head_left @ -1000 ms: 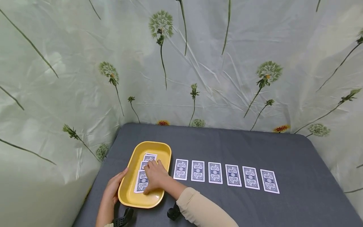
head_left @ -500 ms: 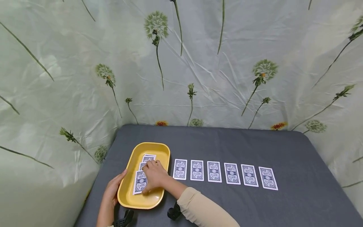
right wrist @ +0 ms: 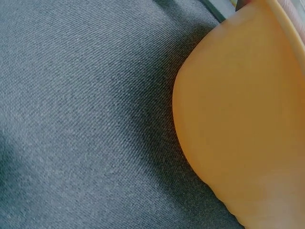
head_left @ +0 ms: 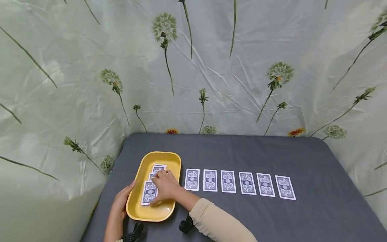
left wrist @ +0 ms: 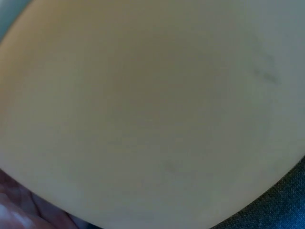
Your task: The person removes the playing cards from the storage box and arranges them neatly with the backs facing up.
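- Head view, far left: the left hand [head_left: 121,199] lies against the left wall of the yellow tray [head_left: 172,163], a fingertip at the rim; whether the fingers curl beneath cannot be told.
- Inside the tray: blue-backed playing cards lie face down, partly overlapping, the lowest card [head_left: 149,193] nearest the person.
- Over the tray: the right hand [head_left: 165,187] appears to grip that lowest card along its right side, fingers bent toward the far end, thumb at the near end.
- Right of the tray: a row of six playing cards [head_left: 228,182] lies face down on the grey tabletop, each apart from the next.
- Technique: handling these thin cards well probably calls for light pressure on the edges, level movement and a tray steadied by the left hand, lest neighbouring cards slide.
- Left wrist view: a blurred pale surface, apparently the tray's outside, with part of a hand at lower left; no cards visible.
- Right wrist view: the tray's outer wall curving above the cloth weave and its shadow, detail absent from the head view; the gripped card is hidden.
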`<state>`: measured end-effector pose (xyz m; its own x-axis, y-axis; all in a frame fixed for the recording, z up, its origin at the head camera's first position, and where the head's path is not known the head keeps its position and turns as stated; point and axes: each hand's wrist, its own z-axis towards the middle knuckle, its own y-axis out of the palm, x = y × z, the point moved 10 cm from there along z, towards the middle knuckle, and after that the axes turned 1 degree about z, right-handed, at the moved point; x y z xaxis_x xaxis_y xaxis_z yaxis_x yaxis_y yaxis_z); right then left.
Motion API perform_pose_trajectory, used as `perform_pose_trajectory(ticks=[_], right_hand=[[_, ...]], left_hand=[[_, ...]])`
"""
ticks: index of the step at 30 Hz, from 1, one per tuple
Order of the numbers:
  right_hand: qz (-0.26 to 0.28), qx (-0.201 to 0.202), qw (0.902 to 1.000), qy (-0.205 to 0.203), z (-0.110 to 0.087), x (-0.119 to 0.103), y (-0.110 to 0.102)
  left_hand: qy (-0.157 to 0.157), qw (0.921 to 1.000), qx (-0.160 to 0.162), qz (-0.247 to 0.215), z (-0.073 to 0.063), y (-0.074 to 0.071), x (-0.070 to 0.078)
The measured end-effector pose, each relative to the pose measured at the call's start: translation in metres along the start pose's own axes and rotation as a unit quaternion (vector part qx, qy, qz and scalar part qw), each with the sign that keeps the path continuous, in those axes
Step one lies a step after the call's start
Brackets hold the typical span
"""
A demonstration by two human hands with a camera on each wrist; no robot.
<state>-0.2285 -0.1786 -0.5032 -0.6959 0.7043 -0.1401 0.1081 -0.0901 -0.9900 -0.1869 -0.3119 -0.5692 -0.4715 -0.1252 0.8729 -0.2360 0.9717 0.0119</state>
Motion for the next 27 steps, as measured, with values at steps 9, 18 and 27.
perform_pose_trajectory(ticks=[9, 18, 27], right_hand=[[0.038, 0.044, 0.9983, 0.002, -0.006, 0.006, -0.02], [0.09, 0.104, 0.9905, 0.004, -0.039, 0.025, -0.068], [0.111, 0.141, 0.9835, 0.02, -0.091, 0.07, -0.084]], left_hand=[[-0.001, 0.9999, -0.011, 0.012, 0.002, 0.007, 0.001], [-0.004, 0.9997, -0.023, 0.007, 0.003, 0.012, -0.002], [-0.008, 0.9998, 0.007, 0.018, -0.003, 0.002, 0.0]])
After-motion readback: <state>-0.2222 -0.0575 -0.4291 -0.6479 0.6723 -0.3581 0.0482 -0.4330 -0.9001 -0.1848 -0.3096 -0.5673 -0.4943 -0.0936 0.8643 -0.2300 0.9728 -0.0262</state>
